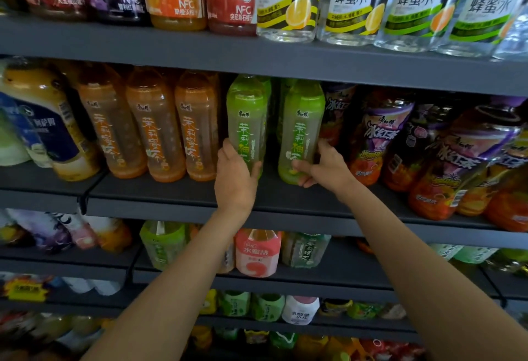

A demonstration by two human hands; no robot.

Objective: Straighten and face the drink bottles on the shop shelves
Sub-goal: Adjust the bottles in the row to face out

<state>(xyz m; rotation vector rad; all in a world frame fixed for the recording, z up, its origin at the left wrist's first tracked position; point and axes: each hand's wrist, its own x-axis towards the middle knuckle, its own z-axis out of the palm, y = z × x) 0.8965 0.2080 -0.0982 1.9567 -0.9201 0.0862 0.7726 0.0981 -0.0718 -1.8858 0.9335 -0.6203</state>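
Two green tea bottles stand side by side on the middle dark shelf [171, 189], labels facing me. My left hand [235, 177] grips the lower part of the left green bottle [247, 114], thumb on its front and fingers round its left side. My right hand [323, 167] holds the base of the right green bottle [303, 123], fingers curled under its front and thumb on its right side. Both bottles are upright, with more green bottles partly hidden behind them.
Three orange tea bottles [154, 126] stand left of the green pair, purple-labelled iced tea bottles [377, 137] to the right. The shelf above carries juice bottles and clear honey-water bottles [288, 0]. Lower shelves hold several smaller drinks, among them a pink peach bottle [257, 255].
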